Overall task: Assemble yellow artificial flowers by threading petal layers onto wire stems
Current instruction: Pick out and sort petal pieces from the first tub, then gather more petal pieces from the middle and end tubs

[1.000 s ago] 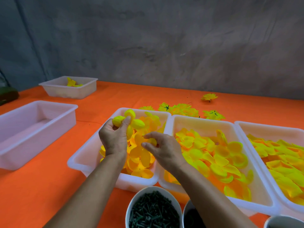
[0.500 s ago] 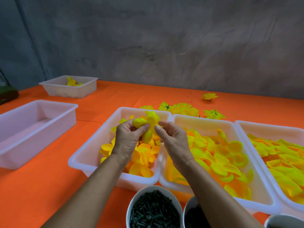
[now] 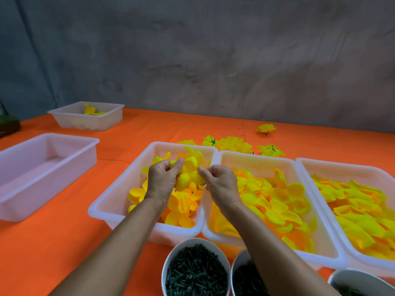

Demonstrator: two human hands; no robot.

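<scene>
Over the left white tray (image 3: pixel 111 201) of small yellow petal layers, both hands work on one yellow petal cluster (image 3: pixel 190 167). My left hand (image 3: pixel 162 178) grips the cluster from the left, thumb pressed onto its top. My right hand (image 3: pixel 220 182) pinches its right edge between thumb and forefinger. No wire stem is visible between the fingers. Loose petals (image 3: pixel 181 208) fill the tray beneath the hands.
The middle tray (image 3: pixel 256 157) and right tray (image 3: pixel 342 165) hold larger yellow petals. Finished flowers (image 3: pixel 233 144) lie behind them on the orange cloth. An empty tray (image 3: pixel 32 163) sits left, a small tray (image 3: pixel 89 120) far left. Cups of dark green parts (image 3: pixel 195 272) stand at the front edge.
My left hand lowered the petal cluster from above the tray. My right hand came up from the tray's petals to meet it, and both now hold it together.
</scene>
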